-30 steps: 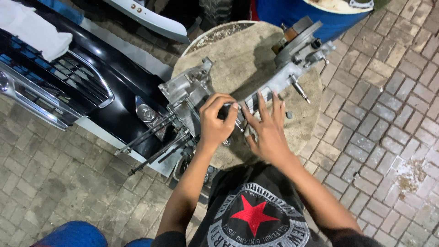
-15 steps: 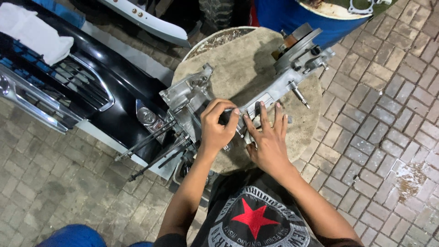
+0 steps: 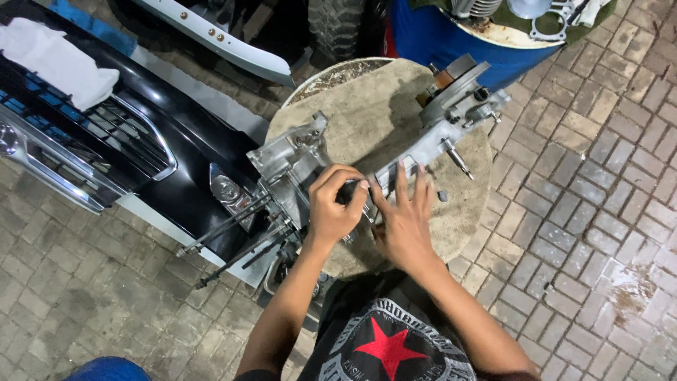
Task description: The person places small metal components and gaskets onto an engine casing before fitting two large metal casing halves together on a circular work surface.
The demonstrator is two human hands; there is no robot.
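Two hands work on a grey metal engine case (image 3: 395, 152) lying across a round concrete slab (image 3: 367, 113). The left hand (image 3: 335, 208) is curled around a dark handle (image 3: 350, 192), probably a tool, though the tip is hidden. The right hand (image 3: 405, 219) lies flat with fingers spread, pressing the case just beside it. The case looks heavy, rigid, maybe oily, best gripped by its thick outer walls, not the thin studs (image 3: 233, 233) sticking out left. A black car bumper (image 3: 106, 141) lies left, a blue drum (image 3: 451, 39) stands behind.
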